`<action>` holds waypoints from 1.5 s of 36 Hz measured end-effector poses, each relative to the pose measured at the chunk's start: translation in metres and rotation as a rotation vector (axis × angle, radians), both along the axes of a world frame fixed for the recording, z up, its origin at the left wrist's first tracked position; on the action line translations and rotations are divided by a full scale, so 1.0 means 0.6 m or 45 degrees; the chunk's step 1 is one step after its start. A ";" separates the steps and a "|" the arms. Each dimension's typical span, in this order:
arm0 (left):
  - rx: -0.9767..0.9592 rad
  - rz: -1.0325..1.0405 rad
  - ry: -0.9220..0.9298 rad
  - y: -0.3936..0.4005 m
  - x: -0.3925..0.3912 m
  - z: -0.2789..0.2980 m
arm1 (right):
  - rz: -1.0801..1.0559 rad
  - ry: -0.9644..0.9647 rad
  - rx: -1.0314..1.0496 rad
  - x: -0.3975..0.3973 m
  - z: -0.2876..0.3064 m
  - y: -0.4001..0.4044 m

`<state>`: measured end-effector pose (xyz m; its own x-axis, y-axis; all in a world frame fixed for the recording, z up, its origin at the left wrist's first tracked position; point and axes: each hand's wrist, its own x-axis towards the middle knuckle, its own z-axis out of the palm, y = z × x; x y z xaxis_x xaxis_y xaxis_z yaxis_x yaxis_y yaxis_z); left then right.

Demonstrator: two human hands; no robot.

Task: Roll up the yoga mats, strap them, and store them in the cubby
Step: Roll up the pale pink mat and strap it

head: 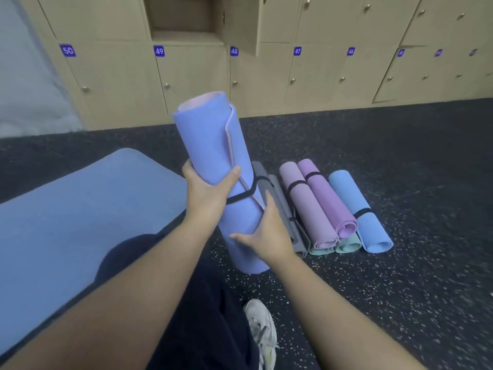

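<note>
A rolled periwinkle yoga mat point(213, 145) with a pink inner side stands tilted in front of me, a black strap point(246, 194) around its middle. My left hand point(206, 189) grips the roll at mid-height, thumb across the front. My right hand point(262, 233) holds its lower part from the right, fingers spread around it. An open cubby point(186, 20) shows in the locker wall above door 49. Several strapped rolled mats point(320, 206) in grey, pink, purple, mint and blue lie on the floor to the right.
A blue mat point(80, 209) lies flat on the floor at left. Beige numbered lockers point(266, 76) line the back wall, one door point(241, 22) hanging open. Dark speckled floor point(413, 263) spreads right. My knee and a white shoe point(262, 329) are below.
</note>
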<state>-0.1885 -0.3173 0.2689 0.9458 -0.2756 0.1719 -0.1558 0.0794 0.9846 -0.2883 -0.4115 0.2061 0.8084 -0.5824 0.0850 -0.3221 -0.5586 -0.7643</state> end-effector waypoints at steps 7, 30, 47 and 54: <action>0.263 -0.385 -0.078 -0.048 -0.002 -0.076 | -0.214 -0.057 -0.035 -0.001 -0.060 -0.035; 0.558 -0.176 0.126 -0.171 0.039 -0.157 | -0.480 0.227 -0.149 -0.056 -0.183 -0.140; 0.413 -0.350 0.405 -0.260 -0.027 -0.212 | -0.644 0.295 -0.268 -0.093 -0.237 -0.165; 0.587 -0.803 0.064 -0.276 -0.052 -0.196 | -0.804 0.124 -0.384 -0.099 -0.221 -0.243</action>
